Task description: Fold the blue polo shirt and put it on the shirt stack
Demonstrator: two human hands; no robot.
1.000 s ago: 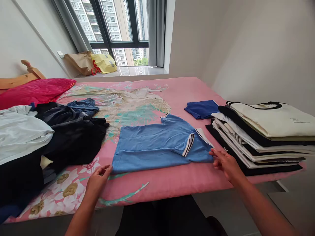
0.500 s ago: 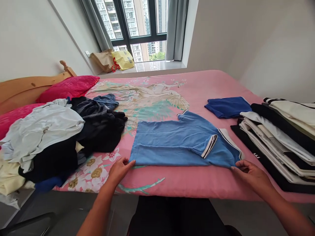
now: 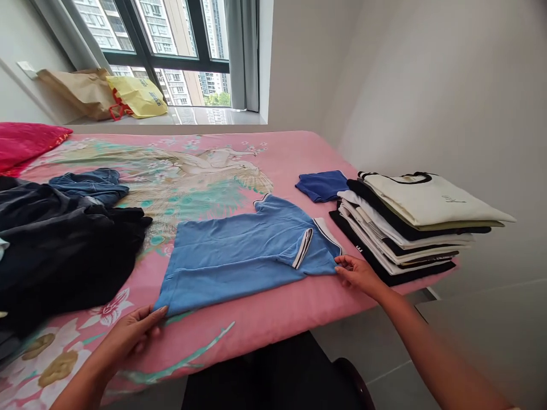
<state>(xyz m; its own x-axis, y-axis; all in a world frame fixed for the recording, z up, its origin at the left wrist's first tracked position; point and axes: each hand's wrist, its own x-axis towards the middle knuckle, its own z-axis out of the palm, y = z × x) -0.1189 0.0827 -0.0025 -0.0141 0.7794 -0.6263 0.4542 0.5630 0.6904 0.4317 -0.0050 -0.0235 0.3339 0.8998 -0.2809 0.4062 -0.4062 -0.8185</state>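
Observation:
A light blue polo shirt point(image 3: 239, 256) lies folded lengthwise on the pink bedspread point(image 3: 265, 307), its striped sleeve cuff turned up toward the right. My left hand point(image 3: 132, 330) rests at the shirt's lower left corner, its fingertips pinching the hem. At the shirt's right end, by the collar, my right hand point(image 3: 359, 273) has its fingers closed on the near corner of the cloth.
A stack of folded shirts point(image 3: 410, 222) sits at the bed's right edge, with a folded dark blue garment point(image 3: 322, 185) behind it. A heap of dark unfolded clothes point(image 3: 60, 245) covers the left. Red pillow point(image 3: 25, 142) far left; paper bags point(image 3: 106, 97) on the window sill.
The camera has swung right and the view has shifted. Both hands stay at the two ends of the blue shirt, which lies in the same place on the bed.

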